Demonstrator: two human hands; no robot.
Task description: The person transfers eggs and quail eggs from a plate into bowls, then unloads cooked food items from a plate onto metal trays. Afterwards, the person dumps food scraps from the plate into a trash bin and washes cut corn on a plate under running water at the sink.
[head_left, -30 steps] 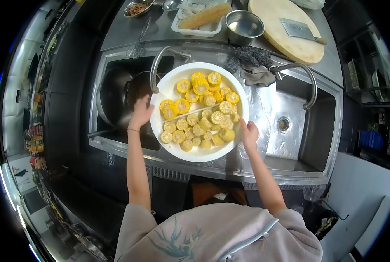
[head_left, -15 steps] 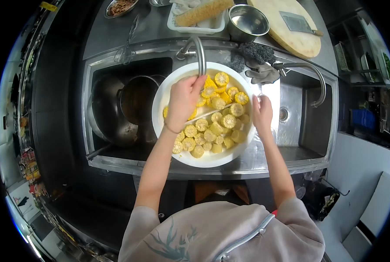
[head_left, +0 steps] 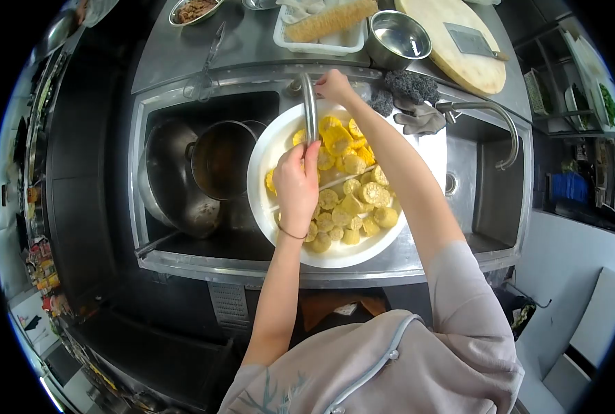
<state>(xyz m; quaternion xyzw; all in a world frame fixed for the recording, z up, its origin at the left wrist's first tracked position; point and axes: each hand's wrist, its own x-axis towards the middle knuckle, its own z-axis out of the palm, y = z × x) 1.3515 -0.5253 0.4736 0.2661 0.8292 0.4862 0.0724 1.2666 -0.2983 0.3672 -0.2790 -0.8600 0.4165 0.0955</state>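
Note:
A round white basin (head_left: 258, 162) rests on the sink divider, holding many corn pieces (head_left: 373, 193); those at the back are deeper yellow. A thin pale stick lies across them. My left hand (head_left: 299, 181) is closed on the end of the curved metal faucet (head_left: 310, 103), above the basin's left part. Beyond the basin's back rim, my right hand (head_left: 334, 86) reaches to the base of the faucet with its fingers bent together; what they grip there is too small to make out.
The left sink holds a wok (head_left: 161, 148) and a pot (head_left: 218, 162). A second faucet (head_left: 504, 127) arches over the right sink. Dark gloves (head_left: 418, 119) lie behind the basin. Farther back are a metal bowl (head_left: 398, 36), a white basket (head_left: 321, 48) and a cleaver (head_left: 467, 39) on a round board (head_left: 431, 19).
My right hand has moved from the basin's right rim to the faucet base. My left hand and the faucet end have shifted a little. The basin sits slightly farther right in view.

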